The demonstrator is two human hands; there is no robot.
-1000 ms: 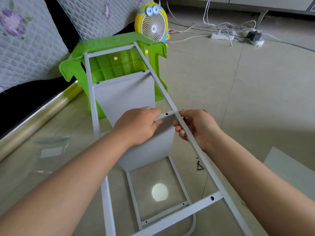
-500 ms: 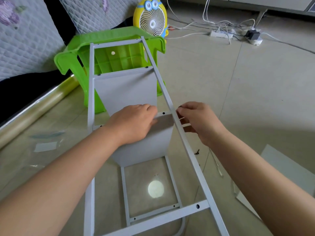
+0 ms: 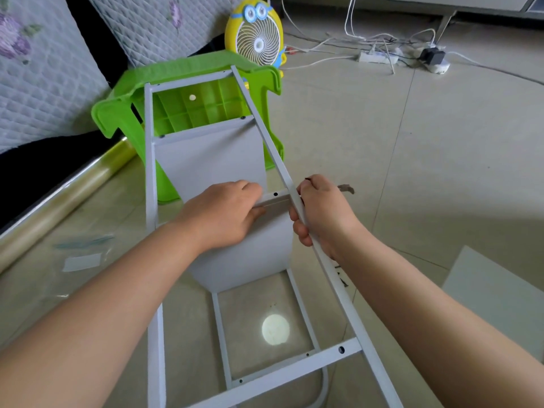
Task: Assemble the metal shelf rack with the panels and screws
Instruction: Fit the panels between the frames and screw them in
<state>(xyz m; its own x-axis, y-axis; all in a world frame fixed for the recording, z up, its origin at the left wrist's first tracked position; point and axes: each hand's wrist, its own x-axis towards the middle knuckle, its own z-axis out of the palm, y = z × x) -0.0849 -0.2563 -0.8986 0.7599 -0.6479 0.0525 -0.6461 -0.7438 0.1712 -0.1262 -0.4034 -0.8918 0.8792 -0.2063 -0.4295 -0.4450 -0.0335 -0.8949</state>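
A grey metal rack frame (image 3: 150,172) lies on its side, its far end propped on a green stool. Two grey shelf panels stand inside it: a far panel (image 3: 212,154) and a near panel (image 3: 253,254). My left hand (image 3: 223,213) grips the top edge of the near panel by the cross rail with a screw hole (image 3: 275,194). My right hand (image 3: 321,213) curls round the frame's right rail (image 3: 265,136) where the panel meets it, with a small dark item pinched at its fingertips. Loose dark screws (image 3: 341,278) lie on the floor beside the rail.
The green plastic stool (image 3: 117,113) and a yellow fan (image 3: 256,39) stand beyond the frame. A clear roll (image 3: 59,201) lies along the sofa at left. A power strip with cables (image 3: 374,55) is at the back; a flat panel (image 3: 500,295) lies at right.
The view and frame shifted slightly. My right hand moved from touching the rail's top to curling round the rail at the panel's corner. My left hand stayed on the panel edge.
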